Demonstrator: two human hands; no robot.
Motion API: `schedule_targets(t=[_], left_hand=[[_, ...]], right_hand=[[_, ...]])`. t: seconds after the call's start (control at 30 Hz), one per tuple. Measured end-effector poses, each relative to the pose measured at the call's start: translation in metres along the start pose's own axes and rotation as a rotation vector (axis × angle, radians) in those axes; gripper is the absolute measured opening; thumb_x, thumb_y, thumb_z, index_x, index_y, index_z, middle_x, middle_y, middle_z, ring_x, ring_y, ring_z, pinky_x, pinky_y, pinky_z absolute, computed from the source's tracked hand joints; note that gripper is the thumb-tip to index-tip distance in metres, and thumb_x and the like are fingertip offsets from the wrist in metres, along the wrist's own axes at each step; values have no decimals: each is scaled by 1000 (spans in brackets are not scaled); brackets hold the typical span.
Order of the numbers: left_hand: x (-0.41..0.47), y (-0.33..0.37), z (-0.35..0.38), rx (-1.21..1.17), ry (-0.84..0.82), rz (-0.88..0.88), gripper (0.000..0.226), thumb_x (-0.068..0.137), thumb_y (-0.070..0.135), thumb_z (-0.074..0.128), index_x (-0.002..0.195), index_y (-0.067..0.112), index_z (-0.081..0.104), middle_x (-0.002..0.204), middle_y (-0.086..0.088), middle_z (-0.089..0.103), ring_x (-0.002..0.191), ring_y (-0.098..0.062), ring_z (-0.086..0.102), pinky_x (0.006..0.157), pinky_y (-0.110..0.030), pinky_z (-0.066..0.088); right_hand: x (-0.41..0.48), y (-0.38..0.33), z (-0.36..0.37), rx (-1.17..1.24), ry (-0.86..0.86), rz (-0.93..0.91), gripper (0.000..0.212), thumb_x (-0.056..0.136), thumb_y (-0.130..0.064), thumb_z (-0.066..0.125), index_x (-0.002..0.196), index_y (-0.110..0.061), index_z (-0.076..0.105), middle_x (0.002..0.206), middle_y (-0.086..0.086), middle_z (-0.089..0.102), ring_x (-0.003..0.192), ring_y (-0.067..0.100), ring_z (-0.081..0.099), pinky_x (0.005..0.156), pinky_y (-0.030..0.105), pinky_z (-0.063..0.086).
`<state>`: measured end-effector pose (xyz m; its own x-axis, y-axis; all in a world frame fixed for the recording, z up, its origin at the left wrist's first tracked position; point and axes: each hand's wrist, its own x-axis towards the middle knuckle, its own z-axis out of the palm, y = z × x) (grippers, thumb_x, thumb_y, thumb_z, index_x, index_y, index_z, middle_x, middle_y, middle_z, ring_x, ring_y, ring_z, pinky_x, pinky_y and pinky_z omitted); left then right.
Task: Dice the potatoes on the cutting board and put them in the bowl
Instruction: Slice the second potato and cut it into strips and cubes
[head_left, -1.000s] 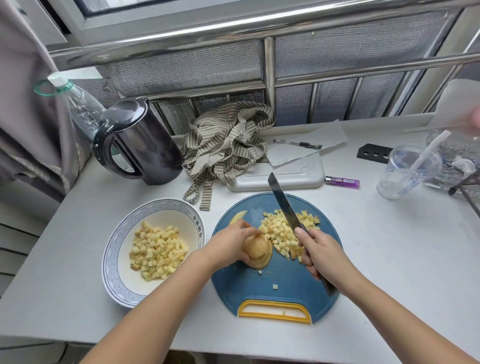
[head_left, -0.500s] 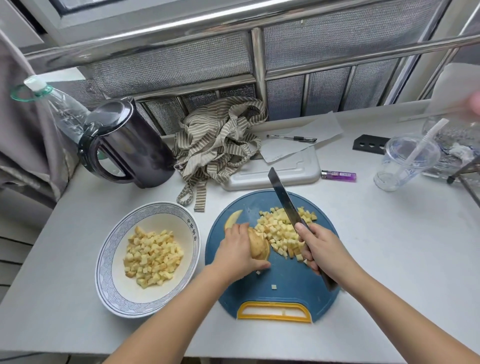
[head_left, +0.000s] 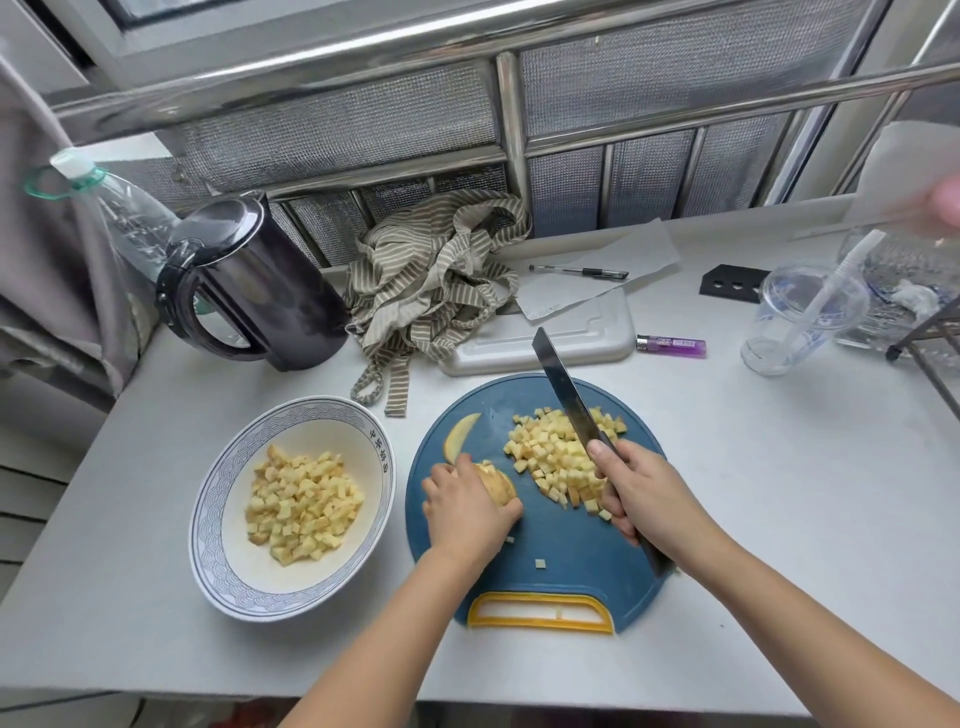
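A round blue cutting board (head_left: 566, 551) with a yellow handle lies in front of me. On it, my left hand (head_left: 467, 512) presses down on a potato piece (head_left: 496, 483) at the board's left side. My right hand (head_left: 647, 496) grips a knife (head_left: 569, 397), whose blade points away from me over a heap of potato dice (head_left: 558, 457). A thin potato slice (head_left: 460, 436) lies at the board's upper left. Left of the board stands a white bowl (head_left: 218, 525) with a blue patterned rim, holding potato dice (head_left: 301, 501).
A black kettle (head_left: 254, 301) and a plastic bottle (head_left: 124, 218) stand at the back left. A striped cloth (head_left: 436, 280), a white tray (head_left: 550, 338), a pen (head_left: 579, 271), a purple lighter (head_left: 670, 344) and a clear cup with a straw (head_left: 800, 317) lie behind the board.
My left hand has rolled the potato piece down and now covers most of it. The knife blade has shifted slightly right over the dice heap.
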<state>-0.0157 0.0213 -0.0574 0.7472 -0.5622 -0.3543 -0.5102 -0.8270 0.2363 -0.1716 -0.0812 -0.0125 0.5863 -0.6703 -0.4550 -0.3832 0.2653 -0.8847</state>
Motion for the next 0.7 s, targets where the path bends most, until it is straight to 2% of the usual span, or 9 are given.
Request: schedule_targets(t=[0.1,0.3,0.43,0.53,0.57,0.63,0.7], left_hand=[[-1,-3,-2,-25,-13,-13,70,76,49,65,135,25,36,131,-12,36,122,-30,34,101,-40,36],[1,-9,-5,-13,-29,10,63,77,53,63,132,33,42,131,-9,36,122,-29,33,103,-41,36],[4,-1,-5,89,33,100,46,80,49,61,125,39,52,138,-3,35,133,-27,22,114,-50,13],[6,-1,-5,59,-27,173,44,82,50,63,125,41,55,140,0,33,139,-27,13,116,-54,-1],[6,-3,-6,-6,-50,212,42,83,50,64,124,41,57,140,2,34,140,-25,14,117,-51,1],[9,-4,-13,-245,-81,283,34,87,45,64,120,36,63,138,3,38,137,-19,24,116,-35,13],[16,-4,-22,-429,-23,278,27,91,32,62,117,27,65,134,1,44,130,-15,37,106,-22,22]], right_hand=[[-2,1,3,-15,-11,2,34,100,-39,47,82,-10,45,51,2,38,40,14,33,41,25,30],[-6,1,6,-40,-24,-1,33,100,-39,48,84,-10,48,53,2,40,41,14,34,40,24,32],[-6,1,5,-18,-27,3,33,100,-38,48,85,-9,47,52,1,38,40,13,32,40,23,30],[-6,2,2,-15,-27,11,33,100,-38,47,84,-9,47,54,4,38,40,14,32,39,23,29],[-5,2,1,-11,-26,12,33,100,-38,47,83,-10,48,54,4,38,40,14,32,39,23,29],[-4,2,-1,-2,-19,10,33,100,-38,47,83,-10,49,53,4,39,40,14,33,39,23,29],[-3,3,-2,10,-14,13,33,100,-38,47,83,-10,48,53,4,39,39,14,33,39,23,30]])
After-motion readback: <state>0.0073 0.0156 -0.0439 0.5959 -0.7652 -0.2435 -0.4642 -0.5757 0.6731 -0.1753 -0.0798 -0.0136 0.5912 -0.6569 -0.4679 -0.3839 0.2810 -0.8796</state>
